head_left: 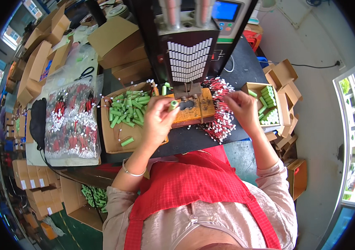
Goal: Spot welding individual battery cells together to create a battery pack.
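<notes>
My left hand [159, 115] pinches a green battery cell [173, 105] at the left end of a worn yellow fixture block [204, 109], which sits beneath the head of a black bench machine [190, 58]. To the right of that block, my right hand [243, 109] has thumb and fingers drawn together by a heap of red wire leads with white connectors [219, 127]. Whatever may be between those fingertips is too small to make out. Close to my left wrist stands a cardboard tray [112, 143] full of loose green cells.
On the right, a carton [283, 98] holds green cells in rows. At the left lie plastic-bagged wire leads [72, 125] and scissors [85, 73]. Open cardboard boxes [119, 46] crowd the back left, and another box of green cells [94, 196] rests below the bench.
</notes>
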`<move>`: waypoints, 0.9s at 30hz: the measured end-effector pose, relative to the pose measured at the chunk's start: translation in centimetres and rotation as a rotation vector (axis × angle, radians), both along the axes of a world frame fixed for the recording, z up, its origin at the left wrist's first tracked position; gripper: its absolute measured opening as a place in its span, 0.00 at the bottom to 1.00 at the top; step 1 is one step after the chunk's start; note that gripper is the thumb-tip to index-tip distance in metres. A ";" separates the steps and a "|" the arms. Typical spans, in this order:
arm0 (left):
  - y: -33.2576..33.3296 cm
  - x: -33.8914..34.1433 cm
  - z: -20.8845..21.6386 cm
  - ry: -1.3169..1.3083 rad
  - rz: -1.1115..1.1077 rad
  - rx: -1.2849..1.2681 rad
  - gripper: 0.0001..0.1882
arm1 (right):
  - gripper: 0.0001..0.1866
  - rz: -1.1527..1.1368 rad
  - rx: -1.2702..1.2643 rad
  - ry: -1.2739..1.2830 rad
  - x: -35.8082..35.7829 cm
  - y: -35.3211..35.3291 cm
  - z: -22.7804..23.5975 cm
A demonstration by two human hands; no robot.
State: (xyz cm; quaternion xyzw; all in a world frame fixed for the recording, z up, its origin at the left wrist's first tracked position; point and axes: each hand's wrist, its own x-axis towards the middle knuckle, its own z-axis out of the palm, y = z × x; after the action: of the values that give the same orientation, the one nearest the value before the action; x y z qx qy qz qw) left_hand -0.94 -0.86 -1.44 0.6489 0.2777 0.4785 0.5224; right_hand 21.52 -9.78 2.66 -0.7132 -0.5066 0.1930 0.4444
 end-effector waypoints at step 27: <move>0.1 1.9 1.2 0.374 0.043 0.265 0.10 | 0.13 0.412 -0.331 0.756 -3.1 2.5 0.2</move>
State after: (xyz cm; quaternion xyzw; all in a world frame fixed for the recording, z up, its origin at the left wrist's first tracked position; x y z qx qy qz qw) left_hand 0.98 -0.75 -0.23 0.7831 0.3183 0.3932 0.3618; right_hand 18.40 -7.31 2.87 -0.5385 -0.4023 0.6023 0.4306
